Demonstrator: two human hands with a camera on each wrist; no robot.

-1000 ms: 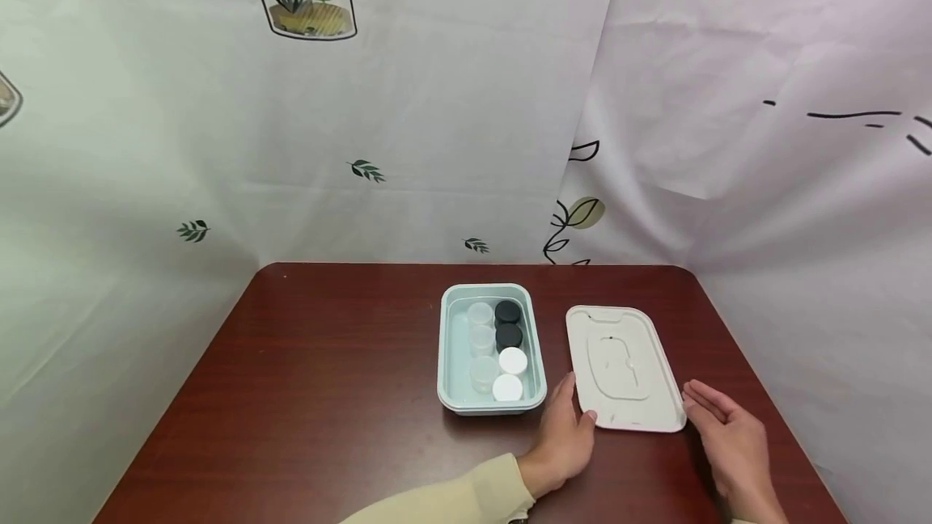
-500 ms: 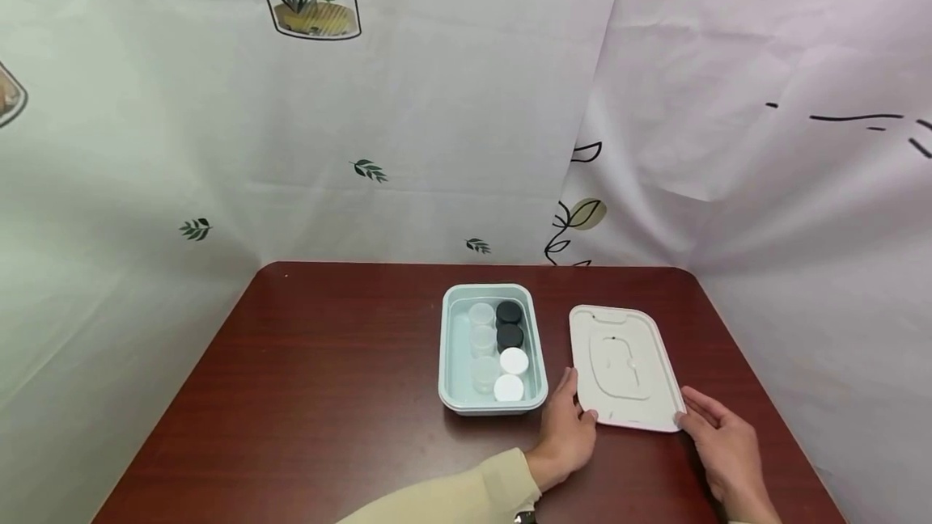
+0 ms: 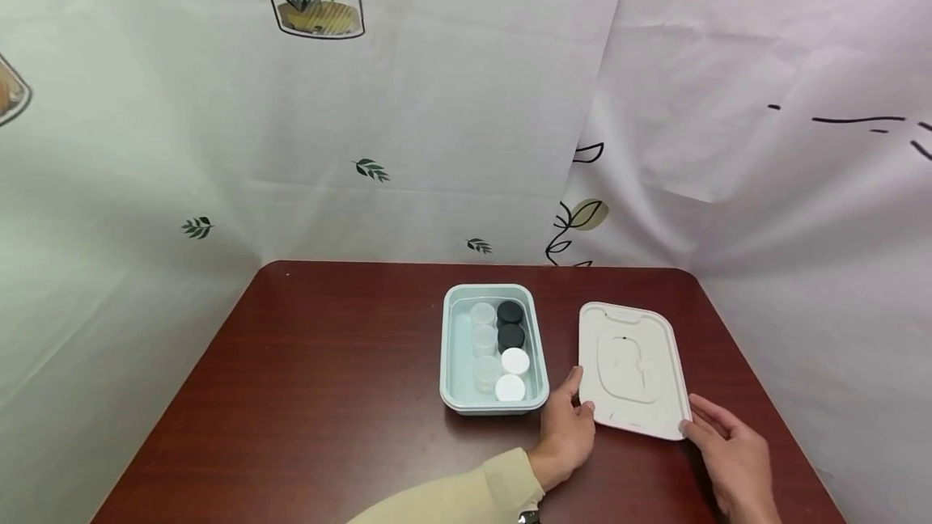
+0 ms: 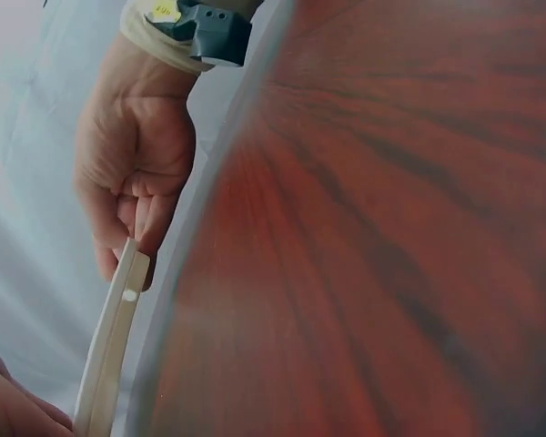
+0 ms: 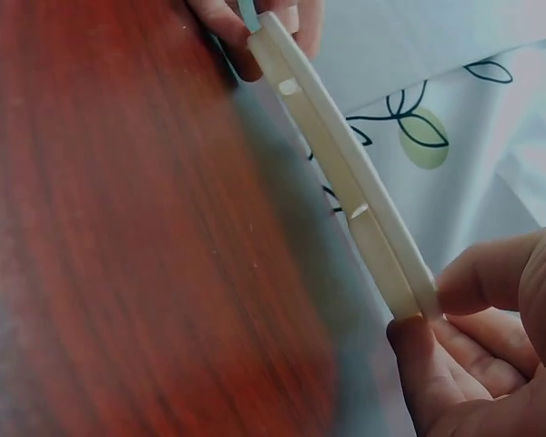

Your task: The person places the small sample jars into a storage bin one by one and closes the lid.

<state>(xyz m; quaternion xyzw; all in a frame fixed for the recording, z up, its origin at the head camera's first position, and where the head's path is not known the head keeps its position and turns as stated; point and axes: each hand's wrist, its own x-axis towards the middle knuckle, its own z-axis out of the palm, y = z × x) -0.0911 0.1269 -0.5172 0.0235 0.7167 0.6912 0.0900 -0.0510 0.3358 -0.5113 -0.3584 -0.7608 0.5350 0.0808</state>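
A white rectangular lid (image 3: 635, 370) with a moulded outline on its face is held between my hands. My left hand (image 3: 566, 433) grips its left edge near the front corner, thumb at the front edge. My right hand (image 3: 735, 459) pinches the front right corner between thumb and fingers. In the right wrist view the lid (image 5: 346, 168) shows edge-on, with its small notches visible along the rim. To the left of the lid stands a pale blue tray (image 3: 453, 346) with black-topped jars (image 3: 510, 325), white-topped jars (image 3: 511, 387) and clear containers (image 3: 485, 340) in it.
The dark red-brown table (image 3: 328, 395) extends left of the tray. Behind it hangs a pale cloth (image 3: 437, 103) with printed plants, and cloth also hangs along both sides. The table's right edge (image 3: 782, 419) runs close to my right hand.
My right thumb and fingers have closed on the lid's corner. The lid has shifted right and turned slightly clockwise, still between both hands. The tray stays in place.
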